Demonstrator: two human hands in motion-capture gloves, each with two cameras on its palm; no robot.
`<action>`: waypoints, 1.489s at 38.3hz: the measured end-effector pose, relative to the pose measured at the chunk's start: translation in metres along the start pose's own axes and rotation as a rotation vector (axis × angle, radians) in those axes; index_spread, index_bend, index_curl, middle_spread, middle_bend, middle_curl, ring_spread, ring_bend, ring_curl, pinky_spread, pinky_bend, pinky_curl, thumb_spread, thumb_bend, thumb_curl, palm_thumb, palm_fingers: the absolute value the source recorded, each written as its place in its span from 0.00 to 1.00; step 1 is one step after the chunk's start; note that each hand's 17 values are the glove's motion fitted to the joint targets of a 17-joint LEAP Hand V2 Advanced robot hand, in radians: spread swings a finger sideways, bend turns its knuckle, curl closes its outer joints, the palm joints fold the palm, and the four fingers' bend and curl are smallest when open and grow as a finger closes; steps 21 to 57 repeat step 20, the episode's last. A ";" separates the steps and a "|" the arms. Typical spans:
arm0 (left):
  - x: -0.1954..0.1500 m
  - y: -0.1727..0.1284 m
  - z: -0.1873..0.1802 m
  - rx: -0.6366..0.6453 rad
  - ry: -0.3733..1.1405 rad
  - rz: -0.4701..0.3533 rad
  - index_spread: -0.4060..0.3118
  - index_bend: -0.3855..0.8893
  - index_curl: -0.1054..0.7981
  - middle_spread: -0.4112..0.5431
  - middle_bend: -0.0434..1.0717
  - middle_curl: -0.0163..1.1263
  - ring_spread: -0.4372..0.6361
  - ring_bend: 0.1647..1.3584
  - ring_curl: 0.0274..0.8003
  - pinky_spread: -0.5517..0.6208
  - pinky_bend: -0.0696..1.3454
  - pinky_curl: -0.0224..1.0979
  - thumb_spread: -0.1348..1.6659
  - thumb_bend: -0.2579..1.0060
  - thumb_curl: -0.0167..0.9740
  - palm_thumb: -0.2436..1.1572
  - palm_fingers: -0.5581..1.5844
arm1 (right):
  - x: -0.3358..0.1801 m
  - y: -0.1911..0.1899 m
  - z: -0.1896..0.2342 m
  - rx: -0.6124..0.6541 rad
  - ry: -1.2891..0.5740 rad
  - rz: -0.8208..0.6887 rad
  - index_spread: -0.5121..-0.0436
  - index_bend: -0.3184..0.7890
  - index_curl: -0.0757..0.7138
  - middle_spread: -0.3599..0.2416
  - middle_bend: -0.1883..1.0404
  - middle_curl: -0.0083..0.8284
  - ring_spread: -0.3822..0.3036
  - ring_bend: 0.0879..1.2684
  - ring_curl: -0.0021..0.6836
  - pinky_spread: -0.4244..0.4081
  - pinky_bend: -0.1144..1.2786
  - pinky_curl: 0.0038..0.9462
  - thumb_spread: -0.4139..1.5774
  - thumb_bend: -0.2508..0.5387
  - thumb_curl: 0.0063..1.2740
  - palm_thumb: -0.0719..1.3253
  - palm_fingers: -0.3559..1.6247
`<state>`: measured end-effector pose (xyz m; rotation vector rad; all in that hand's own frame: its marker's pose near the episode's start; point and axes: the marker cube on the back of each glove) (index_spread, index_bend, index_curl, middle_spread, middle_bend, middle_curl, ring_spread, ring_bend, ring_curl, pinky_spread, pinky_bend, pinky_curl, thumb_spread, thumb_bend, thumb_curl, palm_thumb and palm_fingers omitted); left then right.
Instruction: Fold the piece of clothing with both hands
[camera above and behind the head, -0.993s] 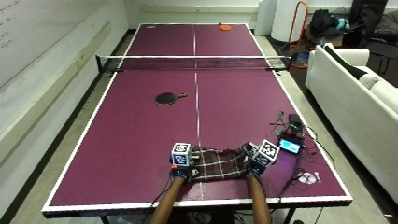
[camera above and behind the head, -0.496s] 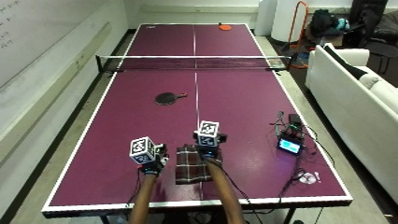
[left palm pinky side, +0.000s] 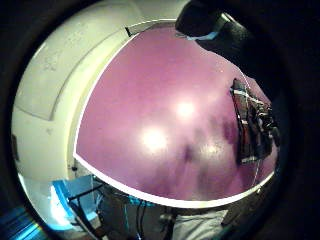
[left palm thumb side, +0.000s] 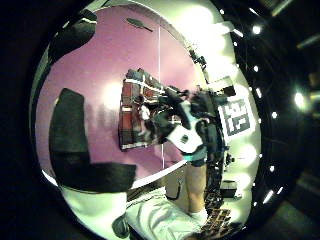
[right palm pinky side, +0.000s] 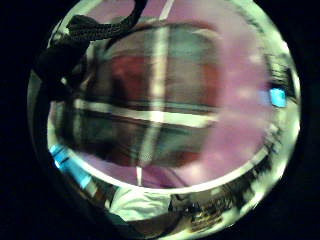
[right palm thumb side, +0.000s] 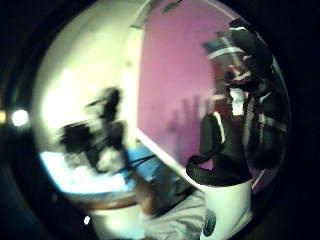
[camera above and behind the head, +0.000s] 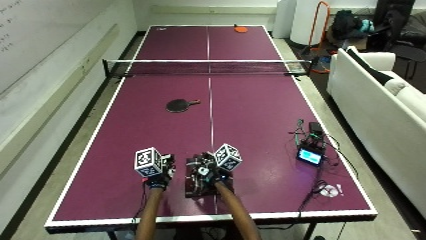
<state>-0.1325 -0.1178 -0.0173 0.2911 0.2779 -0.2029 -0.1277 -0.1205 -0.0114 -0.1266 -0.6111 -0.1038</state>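
Dark red plaid cloth garment (camera above and behind the head: 197, 181), folded into a narrow strip, lies on the purple table-tennis surface (camera above and behind the head: 253, 120) near its front edge, on the white centre line. Right hand (camera above and behind the head: 208, 172) rests on top of it, grip flat with fingers (left palm thumb side: 172, 95) straight, grasping nothing. Left hand (camera above and behind the head: 160, 176) hovers just beside the garment, off it, grip released; a black paddle (camera above and behind the head: 180, 104) lies well beyond both hands.
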 end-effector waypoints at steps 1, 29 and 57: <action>-0.001 -0.003 0.004 0.005 -0.005 0.004 0.37 0.43 0.53 0.38 0.21 0.35 0.48 0.30 0.37 0.85 0.17 0.27 0.86 0.28 0.25 0.40 0.51 | 0.003 0.003 -0.005 0.002 -0.045 -0.034 0.38 0.33 0.37 0.19 0.49 0.52 0.18 0.69 0.68 0.52 0.22 0.27 0.63 0.26 0.36 0.70 0.66; 0.101 -0.006 0.024 0.010 -0.130 0.258 0.37 0.43 0.53 0.37 0.20 0.35 0.49 0.28 0.38 0.84 0.18 0.26 0.90 0.31 0.29 0.46 0.51 | 0.133 0.000 -0.109 0.370 0.770 0.191 0.37 0.46 0.47 0.41 0.38 0.48 0.48 0.23 0.45 0.77 0.22 0.31 0.81 0.29 0.31 0.59 0.43; 0.101 -0.006 0.024 0.010 -0.130 0.258 0.37 0.43 0.53 0.37 0.20 0.35 0.49 0.28 0.38 0.84 0.18 0.26 0.90 0.31 0.29 0.46 0.51 | 0.133 0.000 -0.109 0.370 0.770 0.191 0.37 0.46 0.47 0.41 0.38 0.48 0.48 0.23 0.45 0.77 0.22 0.31 0.81 0.29 0.31 0.59 0.43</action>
